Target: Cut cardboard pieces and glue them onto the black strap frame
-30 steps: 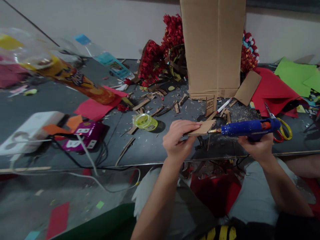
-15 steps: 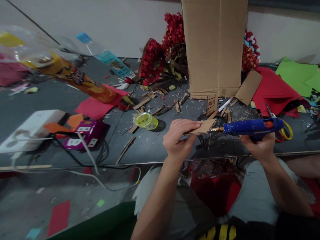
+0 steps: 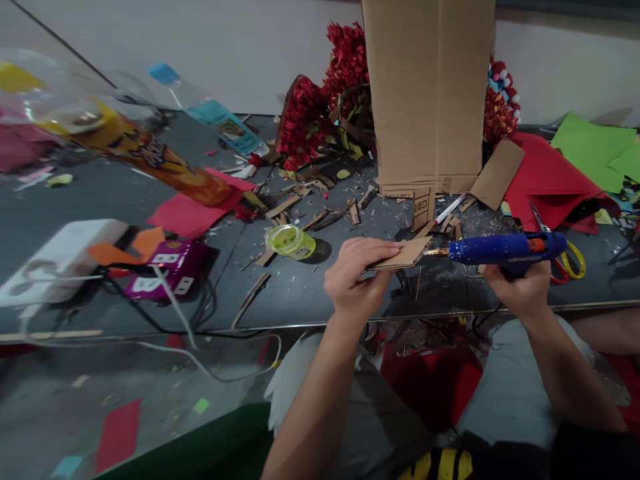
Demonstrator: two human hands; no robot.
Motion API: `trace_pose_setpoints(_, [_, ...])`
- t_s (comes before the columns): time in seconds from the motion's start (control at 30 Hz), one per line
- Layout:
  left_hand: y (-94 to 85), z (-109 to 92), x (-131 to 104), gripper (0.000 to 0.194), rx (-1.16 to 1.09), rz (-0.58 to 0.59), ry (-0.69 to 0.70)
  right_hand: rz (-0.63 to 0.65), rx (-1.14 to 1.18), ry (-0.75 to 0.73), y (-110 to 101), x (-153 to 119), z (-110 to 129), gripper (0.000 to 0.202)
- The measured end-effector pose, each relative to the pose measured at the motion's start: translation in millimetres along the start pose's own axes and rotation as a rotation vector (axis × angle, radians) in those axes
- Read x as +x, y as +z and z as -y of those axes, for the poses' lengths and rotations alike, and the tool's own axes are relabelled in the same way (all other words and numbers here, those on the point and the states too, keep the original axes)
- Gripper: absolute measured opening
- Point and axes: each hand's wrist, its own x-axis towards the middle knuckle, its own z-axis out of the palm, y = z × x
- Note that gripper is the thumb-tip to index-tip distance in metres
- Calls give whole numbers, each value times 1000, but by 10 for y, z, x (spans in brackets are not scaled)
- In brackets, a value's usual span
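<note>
My left hand (image 3: pixel 357 273) pinches a small folded or stacked piece of cardboard (image 3: pixel 411 252), fingers on top and thumb beneath, above the table's front edge. My right hand (image 3: pixel 520 287) is wrapped round the handle of a blue glue gun (image 3: pixel 495 249), which lies level and points left. The gun's metal nozzle is at the right edge of the cardboard piece. Behind them a printed cardboard scrap (image 3: pixel 421 209) stands on the table beside a white and red pen (image 3: pixel 449 209). Scissors (image 3: pixel 575 260) with red and yellow handles lie just beyond the gun.
A tall cardboard panel (image 3: pixel 430 93) stands at the back, red paper flowers (image 3: pixel 305 123) beside it. An open yellow-green jar (image 3: pixel 291 241), an orange drink bottle (image 3: pixel 160 160), a blue-labelled bottle (image 3: pixel 230 127) and a white power strip (image 3: pixel 65 257) with cables are to the left. Red paper (image 3: pixel 545 177) lies right.
The glue gun has shifted very slightly, its nozzle still at the cardboard's right edge. Both hands keep their holds.
</note>
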Motion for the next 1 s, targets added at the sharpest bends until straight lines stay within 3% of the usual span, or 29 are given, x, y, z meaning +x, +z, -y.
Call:
trace_pose_setpoints(0.27, [1, -8, 6, 12, 8, -5, -10, -21, -76, -117, -20, 43, -1, 24])
trace_pose_setpoints(0.67, [-6, 7, -10, 12, 20, -6, -13, -63, -134, -136, -8, 64, -50, 15])
trace_pose_setpoints(1.0, [-7, 6, -21, 16, -16, -20, -26, -88, -223, -160, -15, 114, -30, 25])
